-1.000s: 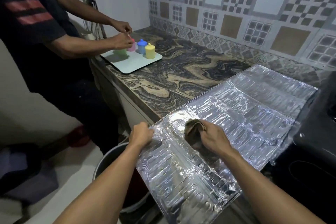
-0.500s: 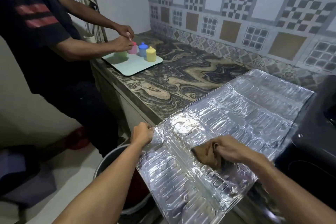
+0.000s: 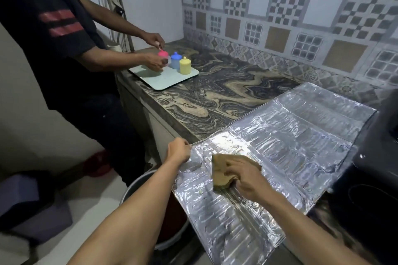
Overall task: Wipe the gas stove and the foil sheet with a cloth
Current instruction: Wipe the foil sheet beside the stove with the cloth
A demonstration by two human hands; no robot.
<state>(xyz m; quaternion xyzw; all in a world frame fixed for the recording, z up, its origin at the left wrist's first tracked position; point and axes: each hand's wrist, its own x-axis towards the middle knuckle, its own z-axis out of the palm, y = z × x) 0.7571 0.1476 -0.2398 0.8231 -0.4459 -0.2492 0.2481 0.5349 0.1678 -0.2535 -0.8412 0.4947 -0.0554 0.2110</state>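
A crinkled silver foil sheet (image 3: 290, 135) lies across the marble counter and hangs over its front edge. My left hand (image 3: 178, 150) grips the sheet's left corner. My right hand (image 3: 245, 176) presses a folded brown cloth (image 3: 219, 174) onto the foil near its front left part, fingers curled over the cloth. The black gas stove (image 3: 370, 178) sits at the right edge of the view, partly cut off, with the foil's right side against it.
Another person stands at the left and handles small pink, blue (image 3: 176, 60) and yellow (image 3: 185, 65) containers on a pale tray (image 3: 168, 80). Bare marble counter (image 3: 226, 92) lies between tray and foil. A round bucket (image 3: 137, 187) stands on the floor below my arms.
My right hand slid the cloth to the right and then back left across the foil. My left hand stayed gripping the corner. The other person keeps handling the containers.
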